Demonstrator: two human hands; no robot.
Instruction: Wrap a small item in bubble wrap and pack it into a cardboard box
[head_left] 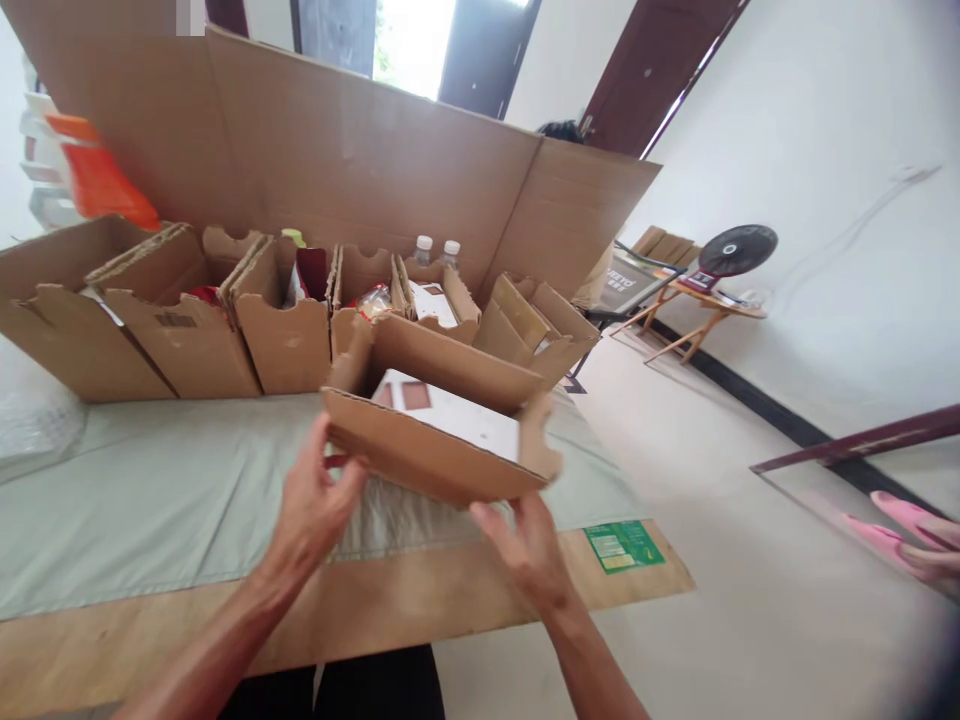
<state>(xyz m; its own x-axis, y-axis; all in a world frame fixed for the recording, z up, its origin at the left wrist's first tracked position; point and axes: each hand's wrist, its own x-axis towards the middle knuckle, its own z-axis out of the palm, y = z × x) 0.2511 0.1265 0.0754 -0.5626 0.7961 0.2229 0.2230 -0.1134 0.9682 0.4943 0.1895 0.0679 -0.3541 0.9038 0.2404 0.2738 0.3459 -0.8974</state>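
Note:
Between my two hands an open cardboard box (435, 460) is held tilted over the cloth-covered table. Inside it lies a white carton (465, 425) with a brown square on its top. My left hand (322, 500) grips the box's left end, thumb at the near side. My right hand (525, 545) grips its lower right corner; part of those fingers is hidden beneath the box. Behind it stands a row of similar boxes, among them a cardboard box (281, 340) with packets in it and another holding a white carton (433, 303).
A tall cardboard panel (360, 150) stands behind the row. Two clear bottles (424, 250) show at its foot. An orange object (101, 170) hangs at the left. On the right are a fan (731, 250) on a small wooden table (705, 300) and a person's pink slippers (900, 530).

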